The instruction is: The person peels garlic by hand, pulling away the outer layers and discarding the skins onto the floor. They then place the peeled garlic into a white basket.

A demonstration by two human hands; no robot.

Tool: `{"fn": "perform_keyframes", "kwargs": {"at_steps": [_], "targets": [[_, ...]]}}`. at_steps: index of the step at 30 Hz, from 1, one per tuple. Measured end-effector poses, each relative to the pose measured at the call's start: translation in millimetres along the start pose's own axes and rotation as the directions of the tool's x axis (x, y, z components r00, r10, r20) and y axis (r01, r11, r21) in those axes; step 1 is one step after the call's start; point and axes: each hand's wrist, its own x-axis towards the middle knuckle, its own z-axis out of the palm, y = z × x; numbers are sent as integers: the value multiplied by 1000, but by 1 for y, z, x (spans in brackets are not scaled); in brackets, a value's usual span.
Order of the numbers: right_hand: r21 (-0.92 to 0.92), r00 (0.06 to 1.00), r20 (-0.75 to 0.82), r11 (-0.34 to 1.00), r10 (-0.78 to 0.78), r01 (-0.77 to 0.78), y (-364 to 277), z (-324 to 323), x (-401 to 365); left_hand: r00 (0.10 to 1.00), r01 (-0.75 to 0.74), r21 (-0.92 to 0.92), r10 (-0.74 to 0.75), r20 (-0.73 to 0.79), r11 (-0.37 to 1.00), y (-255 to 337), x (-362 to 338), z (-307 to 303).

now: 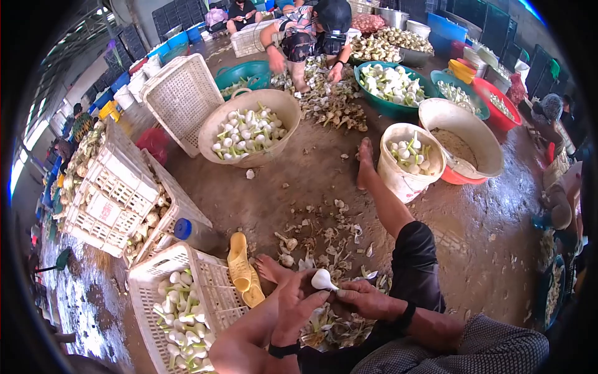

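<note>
A peeled white garlic bulb [322,280] with a short stem shows between my two hands, above a heap of skins. My left hand [298,305] is closed around it, fingers behind the bulb and thumb toward the stem. The fingers of my right hand [369,300] pinch at the stem end; whether they also hold a small tool is hidden. Papery garlic skins [333,324] lie on the floor below the hands. Left of my legs, a white crate [218,283] contains several cleaned bulbs with green stems.
Yellow slippers [238,262] lie beside my foot. Ahead stand a beige basin [283,103] and a white bucket [402,181], both with garlic. Stacked crates [115,199] rise at left. Another person [308,34] crouches over garlic skins, near green tubs [377,103].
</note>
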Motion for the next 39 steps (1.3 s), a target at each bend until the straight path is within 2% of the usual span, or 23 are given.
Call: {"fn": "perform_keyframes", "kwargs": {"at_steps": [2,4,6,10,12,13,14,15,16,17,18,20,21,23,25,27,28,30,31,33,36,37,39], "targets": [[22,1000,26,1000,-15,15,9,-3,1,1000,-15,-43,15,11,999,2,-2,-1],[111,1000,-1,994,12,-11,12,-4,1,1000,13,51,-13,0,999,6,-3,-1],[97,999,-36,995,26,-22,10,-5,-1,996,86,40,-85,-20,995,4,-3,0],[179,995,-93,983,-33,49,-5,-21,-4,996,70,64,-73,46,995,6,-5,0],[71,927,-375,997,-13,42,-40,-28,-10,996,72,107,-76,38,992,-2,-5,-4],[-226,905,-382,968,-190,108,-65,-35,-14,996,85,145,-87,6,986,-5,-6,-6],[-88,902,-404,988,-151,126,-91,-47,-16,996,78,146,-82,18,986,-7,-7,-7],[-266,822,-437,926,-365,270,-115,-53,-19,999,-3,233,-6,38,972,-7,-7,-8],[-203,785,-463,912,-411,358,-135,-70,-18,996,-85,315,68,63,945,-6,-8,-7],[-384,698,-456,830,-552,405,-159,-81,-19,994,-63,272,37,100,960,2,-9,-5],[-355,676,-474,825,-564,440,-176,-88,-20,993,-70,268,42,109,961,8,-9,-2],[-414,754,-468,868,-461,273,-196,-102,-22,982,-43,341,-24,190,939,17,-5,1],[-419,751,-468,865,-466,276,-193,-102,-22,983,-83,366,15,186,927,12,-5,-1],[-586,880,-343,807,-329,73,-166,-98,-20,983,-103,403,30,183,909,-13,1,-13],[-668,902,-352,742,-249,-57,-123,-97,-10,985,-104,443,32,167,890,-17,1,-12],[-634,928,-341,765,-149,-110,-82,-99,1,991,115,313,-132,32,943,-3,-3,-4],[-608,943,-326,778,-62,-159,-67,-91,8,988,148,316,-155,-1,937,-9,-3,-11],[-572,954,-297,808,-45,-141,-39,-77,20,974,-174,419,95,203,891,-30,2,-30],[-509,954,-301,849,-18,-145,-22,-78,29,984,-139,427,77,161,894,-23,-4,-26],[-463,957,-289,872,19,-157,7,-82,48,993,109,241,-117,21,964,-5,-4,-4],[-463,952,-298,862,65,-204,37,-86,78,989,121,264,-140,53,957,1,-7,-2],[-484,943,-296,828,151,-284,35,-86,84,993,46,336,-80,88,941,-1,-6,-2],[-562,948,-302,784,102,-264,43,-85,103,993,16,342,-55,104,940,-3,-6,-3]]}}
